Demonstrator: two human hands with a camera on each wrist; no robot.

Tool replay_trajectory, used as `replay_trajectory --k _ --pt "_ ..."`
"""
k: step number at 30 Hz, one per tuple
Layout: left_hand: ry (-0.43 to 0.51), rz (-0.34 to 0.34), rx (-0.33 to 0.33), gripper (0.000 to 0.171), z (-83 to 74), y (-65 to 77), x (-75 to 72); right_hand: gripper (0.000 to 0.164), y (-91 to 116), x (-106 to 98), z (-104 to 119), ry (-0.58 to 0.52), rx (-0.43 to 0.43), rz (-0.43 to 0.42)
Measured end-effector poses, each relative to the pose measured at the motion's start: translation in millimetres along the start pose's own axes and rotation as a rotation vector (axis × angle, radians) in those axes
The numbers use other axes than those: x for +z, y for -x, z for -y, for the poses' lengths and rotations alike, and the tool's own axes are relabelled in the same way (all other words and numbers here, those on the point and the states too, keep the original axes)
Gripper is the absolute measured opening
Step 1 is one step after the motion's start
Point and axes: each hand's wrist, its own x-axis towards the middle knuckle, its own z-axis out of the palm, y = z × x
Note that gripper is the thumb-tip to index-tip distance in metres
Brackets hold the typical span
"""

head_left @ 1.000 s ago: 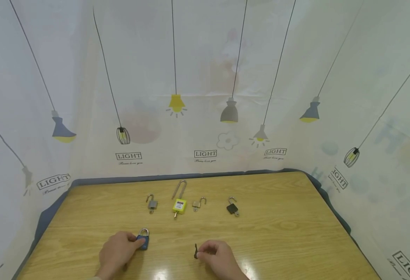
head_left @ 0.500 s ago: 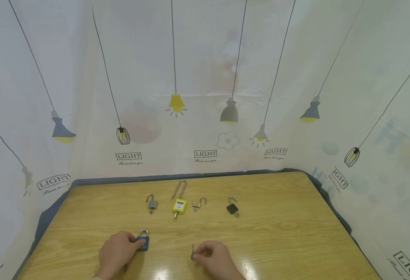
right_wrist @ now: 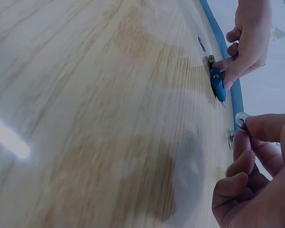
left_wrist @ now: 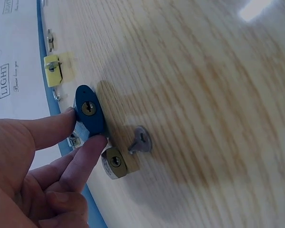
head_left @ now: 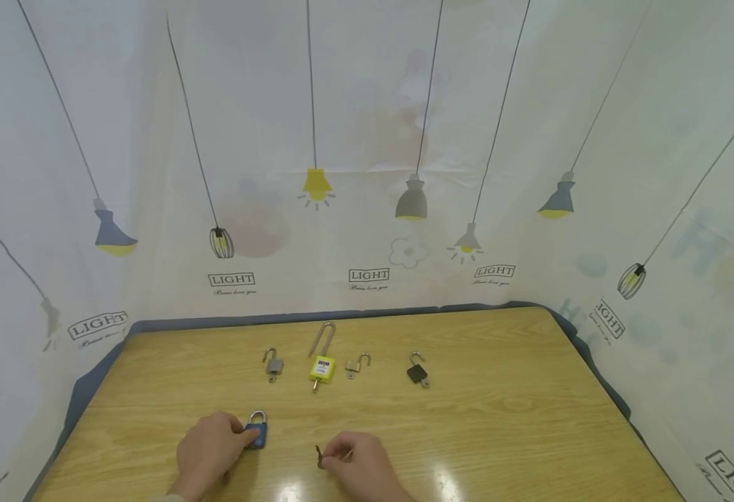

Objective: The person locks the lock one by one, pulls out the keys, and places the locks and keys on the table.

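My left hand holds a blue padlock between thumb and fingers. Its shackle points away from me, and the left wrist view shows the brass keyhole in its near end. To the right of that lock, my right hand pinches a small key between thumb and index finger, apart from the lock. The right wrist view shows the key's round head at the fingertips. Below the left fingers, a brass-ended padlock and a loose key lie on the table; the left hand hides them in the head view.
Along the back of the wooden table lie a grey padlock, a yellow padlock with a long shackle, a small brass padlock and a black padlock, shackles open, keys inserted. A printed curtain surrounds the table.
My right hand has moved left with the key, closer to the blue padlock, and the key's tilt has changed. My left hand and the blue padlock have stayed almost in place.
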Motion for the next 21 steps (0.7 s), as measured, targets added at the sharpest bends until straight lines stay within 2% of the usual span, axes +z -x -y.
replay_trajectory --k 4,11,17,21 --pt "0.015 -0.019 0.014 0.04 1.6 1.1 -3.0 0.006 -4.4 13.0 8.2 0.042 0.022 0.032" --pt "0.029 -0.118 0.092 0.04 7.1 -1.5 -14.1 0.011 -13.5 42.1 25.0 0.073 0.104 0.071" --pt "0.039 -0.127 0.055 0.043 13.5 -3.2 -25.2 0.012 -21.0 65.3 37.6 0.122 0.176 0.114" --pt "0.045 -0.123 0.041 0.046 17.7 -1.9 -28.1 0.012 -24.3 76.8 43.1 0.156 0.201 0.104"
